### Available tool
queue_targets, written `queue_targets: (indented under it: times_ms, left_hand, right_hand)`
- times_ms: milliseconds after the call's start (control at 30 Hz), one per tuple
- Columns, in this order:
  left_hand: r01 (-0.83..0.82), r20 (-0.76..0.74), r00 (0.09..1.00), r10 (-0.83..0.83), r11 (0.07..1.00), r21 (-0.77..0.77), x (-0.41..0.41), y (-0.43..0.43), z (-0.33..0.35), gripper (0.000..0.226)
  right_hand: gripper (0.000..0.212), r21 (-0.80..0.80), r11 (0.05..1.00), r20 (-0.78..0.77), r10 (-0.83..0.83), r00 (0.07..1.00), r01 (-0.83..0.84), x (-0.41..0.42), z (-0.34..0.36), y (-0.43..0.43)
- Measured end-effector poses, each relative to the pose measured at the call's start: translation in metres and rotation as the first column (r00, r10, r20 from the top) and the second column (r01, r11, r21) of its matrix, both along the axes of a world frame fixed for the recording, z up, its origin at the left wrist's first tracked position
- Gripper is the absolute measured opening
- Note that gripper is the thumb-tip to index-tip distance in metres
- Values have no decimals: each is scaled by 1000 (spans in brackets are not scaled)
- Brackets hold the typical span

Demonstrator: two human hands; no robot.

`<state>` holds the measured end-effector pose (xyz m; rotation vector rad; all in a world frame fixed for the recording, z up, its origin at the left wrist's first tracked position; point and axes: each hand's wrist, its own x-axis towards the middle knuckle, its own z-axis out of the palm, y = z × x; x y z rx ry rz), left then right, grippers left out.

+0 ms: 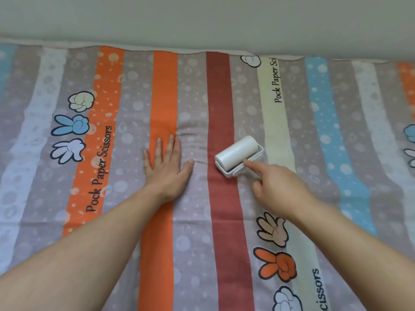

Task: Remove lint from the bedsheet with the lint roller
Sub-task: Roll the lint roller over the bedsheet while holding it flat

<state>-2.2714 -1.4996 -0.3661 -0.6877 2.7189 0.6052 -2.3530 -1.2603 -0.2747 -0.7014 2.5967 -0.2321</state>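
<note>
A striped bedsheet (193,232) with orange, red, grey, cream and blue bands and cartoon hand prints fills the view. A white lint roller (238,154) lies on it, across the edge of the dark red stripe and the grey band to its right. My right hand (278,187) grips the roller's handle, which is hidden in the palm, with the index finger stretched along the frame. My left hand (167,163) presses flat on the sheet, fingers spread, to the left of the roller. Small wrinkles run between the two hands.
A pale wall (202,21) rises directly behind the sheet's far edge. The sheet spreads wide to the left and right of my arms.
</note>
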Motion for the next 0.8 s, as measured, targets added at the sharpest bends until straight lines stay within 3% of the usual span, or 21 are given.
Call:
queue_targets:
  times_ms: [333, 600, 700, 800]
  left_hand:
    - [0, 14, 1000, 1, 998, -58, 0, 6, 16, 77]
    - [-42, -1, 999, 42, 991, -123, 14, -12, 22, 79]
    - [-106, 2, 994, 107, 984, -146, 21, -31, 19, 80]
    - [-94, 25, 995, 98, 989, -117, 23, -42, 14, 81]
  right_hand:
    - [56, 238, 971, 97, -2, 995, -21, 33, 39, 88]
    - [51, 375, 923, 224, -2, 975, -84, 14, 99, 99]
    - [49, 283, 959, 191, -73, 979, 16, -6, 124, 72]
    - [52, 51, 996, 90, -81, 993, 77, -16, 106, 10]
